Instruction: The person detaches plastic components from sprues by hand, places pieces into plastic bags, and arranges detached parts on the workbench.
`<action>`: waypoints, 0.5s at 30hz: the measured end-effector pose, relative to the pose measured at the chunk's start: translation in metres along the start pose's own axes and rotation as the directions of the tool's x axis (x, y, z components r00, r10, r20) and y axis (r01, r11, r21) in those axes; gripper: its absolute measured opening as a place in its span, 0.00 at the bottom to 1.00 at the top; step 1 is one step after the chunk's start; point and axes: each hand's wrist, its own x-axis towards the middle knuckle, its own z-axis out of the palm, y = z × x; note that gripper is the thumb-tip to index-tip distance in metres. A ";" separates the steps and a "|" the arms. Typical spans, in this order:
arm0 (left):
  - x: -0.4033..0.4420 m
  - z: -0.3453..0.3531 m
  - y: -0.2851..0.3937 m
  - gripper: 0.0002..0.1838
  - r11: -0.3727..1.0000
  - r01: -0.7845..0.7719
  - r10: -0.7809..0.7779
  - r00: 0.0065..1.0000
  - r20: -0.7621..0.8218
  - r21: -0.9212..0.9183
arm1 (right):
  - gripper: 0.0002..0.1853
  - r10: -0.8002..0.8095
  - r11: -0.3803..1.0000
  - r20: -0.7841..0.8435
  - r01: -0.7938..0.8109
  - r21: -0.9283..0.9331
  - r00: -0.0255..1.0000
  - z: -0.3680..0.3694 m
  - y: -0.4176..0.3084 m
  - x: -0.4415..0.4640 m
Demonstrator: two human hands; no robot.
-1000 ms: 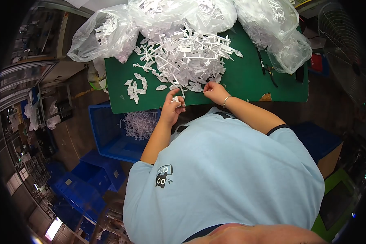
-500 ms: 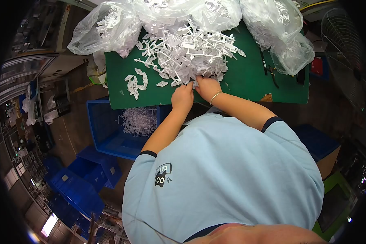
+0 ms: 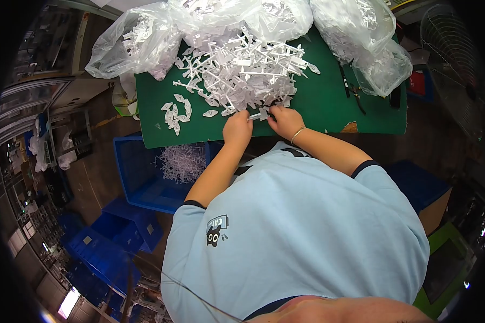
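Between my hands, at the near edge of the pile, is a small white plastic piece with a thin stem (image 3: 257,116). My left hand (image 3: 237,128) is closed on the stem end. My right hand (image 3: 286,121) pinches the other end, its fingertips partly hidden. Just beyond both hands rises a heap of white plastic parts on thin runners (image 3: 250,72). Several loose diamond-shaped white pieces (image 3: 176,114) lie in a cluster to the left, and a single one (image 3: 210,113) sits closer to my left hand.
Clear plastic bags of white parts (image 3: 137,40) line the back of the green tabletop (image 3: 328,105). Pliers (image 3: 358,100) and a dark pen-like tool (image 3: 344,81) lie at right. Below the left edge, a blue bin (image 3: 125,167) holds thin white runners (image 3: 182,163). More blue bins (image 3: 105,253) stand lower left.
My hands have moved slightly apart, with the white piece now showing between them. The right hand has drawn back from the heap. The whole view has shifted slightly.
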 end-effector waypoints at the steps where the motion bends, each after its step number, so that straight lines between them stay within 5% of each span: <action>1: -0.004 -0.008 0.000 0.08 0.998 0.023 -0.024 0.999 -0.028 -0.062 | 0.13 -0.004 1.000 -0.008 0.004 -0.011 1.000 -0.001 0.000 -0.002; 5: -0.029 -0.048 -0.014 0.09 0.942 0.200 -0.230 0.969 -0.087 -0.269 | 0.13 -0.054 0.998 0.008 0.054 -0.018 0.998 -0.001 -0.009 0.001; 8: -0.037 -0.066 -0.055 0.10 0.779 0.383 -0.501 0.856 -0.126 -0.496 | 0.14 -0.074 0.996 0.042 0.076 -0.041 0.996 0.009 -0.007 0.006; 12: -0.028 -0.065 -0.139 0.14 0.769 0.413 -0.600 0.730 -0.328 -0.489 | 0.15 -0.014 0.999 0.013 0.014 -0.033 1.000 0.005 -0.011 0.015; 15: -0.008 -0.057 -0.182 0.18 0.732 0.471 -0.656 0.683 -0.321 -0.493 | 0.15 0.041 0.999 0.004 -0.041 -0.018 0.999 0.003 -0.008 0.013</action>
